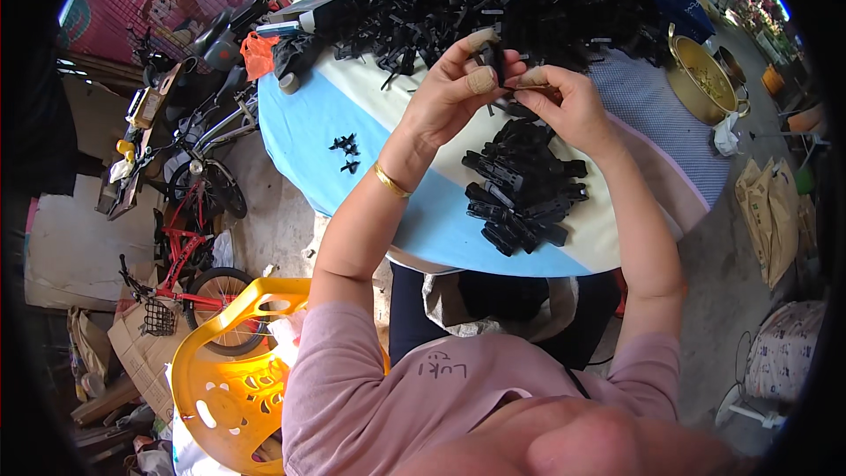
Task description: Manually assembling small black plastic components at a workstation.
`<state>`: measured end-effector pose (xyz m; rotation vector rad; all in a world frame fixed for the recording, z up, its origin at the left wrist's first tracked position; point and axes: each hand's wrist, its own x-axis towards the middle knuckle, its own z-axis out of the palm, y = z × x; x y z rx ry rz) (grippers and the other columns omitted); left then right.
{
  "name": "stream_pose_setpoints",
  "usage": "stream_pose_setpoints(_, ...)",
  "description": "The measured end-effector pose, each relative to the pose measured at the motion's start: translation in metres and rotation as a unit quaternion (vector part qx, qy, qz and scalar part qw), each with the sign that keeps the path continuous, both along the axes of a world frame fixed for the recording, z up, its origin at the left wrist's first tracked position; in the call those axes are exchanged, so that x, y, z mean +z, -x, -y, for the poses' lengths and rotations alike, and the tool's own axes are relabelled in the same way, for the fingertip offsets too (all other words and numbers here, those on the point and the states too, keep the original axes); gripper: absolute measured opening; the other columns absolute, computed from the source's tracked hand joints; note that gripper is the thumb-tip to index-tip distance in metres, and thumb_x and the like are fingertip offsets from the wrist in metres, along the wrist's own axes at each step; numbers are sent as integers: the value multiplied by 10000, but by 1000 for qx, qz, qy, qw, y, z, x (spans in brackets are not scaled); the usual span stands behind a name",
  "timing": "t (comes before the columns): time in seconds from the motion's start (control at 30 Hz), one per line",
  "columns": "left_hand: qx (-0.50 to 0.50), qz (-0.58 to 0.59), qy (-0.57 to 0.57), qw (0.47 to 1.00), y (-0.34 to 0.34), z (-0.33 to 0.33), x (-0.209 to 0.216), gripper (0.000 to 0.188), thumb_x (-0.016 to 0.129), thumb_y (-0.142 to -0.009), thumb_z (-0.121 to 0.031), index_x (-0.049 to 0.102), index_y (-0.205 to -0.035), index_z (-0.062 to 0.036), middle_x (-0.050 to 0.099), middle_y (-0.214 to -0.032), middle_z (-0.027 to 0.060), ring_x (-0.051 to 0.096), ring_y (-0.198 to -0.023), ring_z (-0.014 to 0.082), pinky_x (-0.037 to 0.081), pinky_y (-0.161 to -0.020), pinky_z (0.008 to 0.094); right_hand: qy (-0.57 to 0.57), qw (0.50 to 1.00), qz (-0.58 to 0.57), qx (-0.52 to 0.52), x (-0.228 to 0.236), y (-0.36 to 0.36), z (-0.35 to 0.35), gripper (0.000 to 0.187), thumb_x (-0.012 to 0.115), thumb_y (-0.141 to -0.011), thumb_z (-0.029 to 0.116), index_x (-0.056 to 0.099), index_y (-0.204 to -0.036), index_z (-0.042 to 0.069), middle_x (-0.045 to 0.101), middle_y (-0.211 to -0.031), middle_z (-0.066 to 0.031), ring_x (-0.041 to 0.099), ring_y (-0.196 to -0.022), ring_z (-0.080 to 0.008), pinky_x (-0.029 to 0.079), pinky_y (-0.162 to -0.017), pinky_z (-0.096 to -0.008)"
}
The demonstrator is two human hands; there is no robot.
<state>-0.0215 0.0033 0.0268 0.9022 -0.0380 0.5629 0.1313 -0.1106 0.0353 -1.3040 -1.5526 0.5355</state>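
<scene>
Above the table's middle, my left hand point(456, 88) pinches a small black plastic part point(490, 60) between thumb and fingers. Tan tape wraps its thumb and a fingertip, and a gold bangle is on the wrist. My right hand point(568, 104) meets it from the right, thumb and forefinger pinched at the part's lower end; whatever else is between them is too small to make out. Beneath the hands lies a pile of black plastic parts point(520, 185). A far larger heap of similar black parts point(493, 0) covers the back of the table. Several tiny black pieces point(345, 148) lie at the left.
The round table point(308, 132) has a blue, cream and checked cover. A brass-coloured pot point(701, 79) stands at its right edge, an orange plastic bag point(259, 55) at its left. A yellow plastic chair point(198, 370) and a red bicycle point(181, 251) are to the left; brown sacks point(765, 220) to the right.
</scene>
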Motion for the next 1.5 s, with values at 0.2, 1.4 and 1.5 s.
stream_pose_setpoints(0.2,153,-26,-118,981,-5,15,6,334,636,-712,89,453,-965,-32,573,-948,138,618,-837,206,520,-747,299,24,985,-173,1,12,-4,9,180,474,-869,86,570,-986,-12,559,-766,9,482,-651,-44,404,-588,-168)
stream_pose_setpoints(1.4,153,-68,-244,955,7,32,23,504,717,-680,-50,465,-1112,2,577,-1023,101,556,-1007,240,474,-839,329,-27,976,-216,-4,19,-12,18,187,666,-766,109,602,-916,18,580,-742,19,495,-628,-22,389,-561,-134)
stream_pose_setpoints(1.5,-61,-107,-141,982,10,18,18,337,694,-711,-84,531,-988,19,579,-979,94,592,-931,263,509,-800,329,33,963,-251,90,17,-19,17,249,676,-767,185,603,-935,16,597,-768,5,525,-659,-34,419,-582,-141)
